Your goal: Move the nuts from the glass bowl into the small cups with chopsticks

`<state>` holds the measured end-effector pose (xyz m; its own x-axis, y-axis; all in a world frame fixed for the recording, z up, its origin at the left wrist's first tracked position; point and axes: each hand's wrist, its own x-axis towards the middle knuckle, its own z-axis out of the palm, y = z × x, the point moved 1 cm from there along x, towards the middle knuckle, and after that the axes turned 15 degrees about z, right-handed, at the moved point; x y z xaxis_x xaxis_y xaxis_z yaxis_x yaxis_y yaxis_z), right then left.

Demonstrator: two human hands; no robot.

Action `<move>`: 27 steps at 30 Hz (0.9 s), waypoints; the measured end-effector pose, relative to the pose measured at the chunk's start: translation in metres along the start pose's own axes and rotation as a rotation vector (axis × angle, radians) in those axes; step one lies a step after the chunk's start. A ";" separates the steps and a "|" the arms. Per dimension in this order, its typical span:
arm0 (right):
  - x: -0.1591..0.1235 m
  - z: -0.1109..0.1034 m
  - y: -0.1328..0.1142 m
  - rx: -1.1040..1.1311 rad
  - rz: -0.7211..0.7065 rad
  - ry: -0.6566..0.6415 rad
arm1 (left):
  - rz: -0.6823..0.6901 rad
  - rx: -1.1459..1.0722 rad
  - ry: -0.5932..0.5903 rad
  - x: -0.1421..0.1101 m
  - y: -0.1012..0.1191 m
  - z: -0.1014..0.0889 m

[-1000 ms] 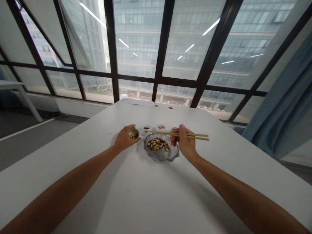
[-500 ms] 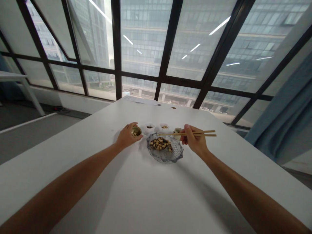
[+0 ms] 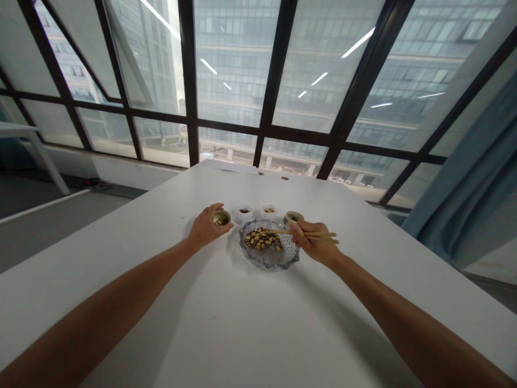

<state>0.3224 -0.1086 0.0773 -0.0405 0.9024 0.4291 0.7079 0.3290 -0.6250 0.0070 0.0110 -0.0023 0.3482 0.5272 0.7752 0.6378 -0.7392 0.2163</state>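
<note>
A glass bowl (image 3: pixel 269 257) holding several mixed nuts or beans stands in the middle of the white table (image 3: pixel 226 323). My right hand (image 3: pixel 313 242) is closed on a pair of wooden chopsticks (image 3: pixel 297 233), whose tips reach down into the bowl. My left hand (image 3: pixel 205 227) wraps around a small gold cup (image 3: pixel 222 217) just left of the bowl; a few pale pieces lie inside it.
Behind the bowl sit two small white cups (image 3: pixel 244 211) (image 3: pixel 268 210) and another small cup (image 3: pixel 293 217) at the right. Papers and a small round thing (image 3: pixel 284 178) lie at the table's far edge. Large windows rise beyond, with a blue curtain (image 3: pixel 472 178) at right.
My right hand has swung the chopsticks from level above the small cups down to the right, tips now in the glass bowl. The left hand has stayed on the gold cup.
</note>
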 end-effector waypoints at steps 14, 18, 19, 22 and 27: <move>0.001 -0.008 0.014 0.326 0.289 0.168 | -0.005 -0.004 0.013 0.000 0.000 0.000; 0.000 -0.010 0.013 0.250 0.267 0.118 | -0.006 -0.005 0.017 0.000 0.000 0.000; -0.001 -0.011 0.012 0.224 0.248 0.104 | -0.006 -0.007 0.016 0.000 0.000 0.000; -0.003 -0.015 0.011 0.140 0.160 0.081 | -0.001 -0.010 0.012 0.000 0.000 0.001; -0.004 -0.024 0.010 -0.041 0.008 0.064 | -0.009 -0.007 -0.009 0.000 0.001 0.000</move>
<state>0.3467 -0.1156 0.0853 0.0098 0.8850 0.4654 0.7361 0.3086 -0.6024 0.0078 0.0100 -0.0021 0.3487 0.5377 0.7676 0.6361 -0.7373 0.2275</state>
